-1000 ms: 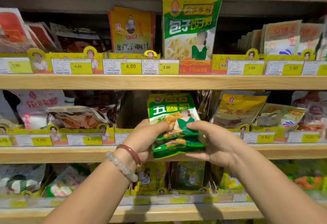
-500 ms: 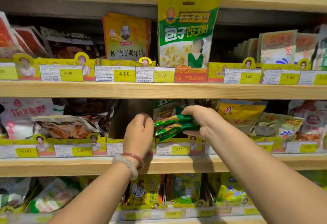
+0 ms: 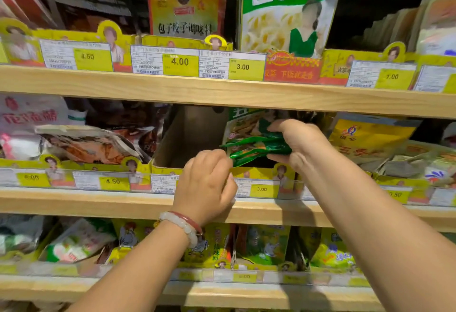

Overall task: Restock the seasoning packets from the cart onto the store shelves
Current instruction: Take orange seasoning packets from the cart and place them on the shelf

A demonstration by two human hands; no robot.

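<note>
Evidently the restock is mid-step – the person's right hand point(image 3: 297, 145) has its fingers and thumb clamped round a small stack of green seasoning packets point(image 3: 254, 147), held at the mouth of a cardboard display tray point(image 3: 172, 154) on the middle shelf point(image 3: 98, 203). One matching packet already stands upright in the tray behind the stack; the rest of the tray shows bare brown cardboard, so most of its filling looks undone. The cart is out of view, so how much stock remains cannot be told.

The left hand point(image 3: 206, 186) hovers just in front of the tray's low yellow lip, fingers curled loosely together and gripping nothing, its fingertips close to the lower edge of the stack.

Room is tight above – the upper shelf board point(image 3: 222, 94) overhangs the tray opening, so the packets probably need to go in low and tilted. To the left lie crumpled red-brown pouches point(image 3: 86, 144), to the right a yellow packet point(image 3: 370, 139) leans close beside the right wrist; the open space lies in the tray's left half
</note>
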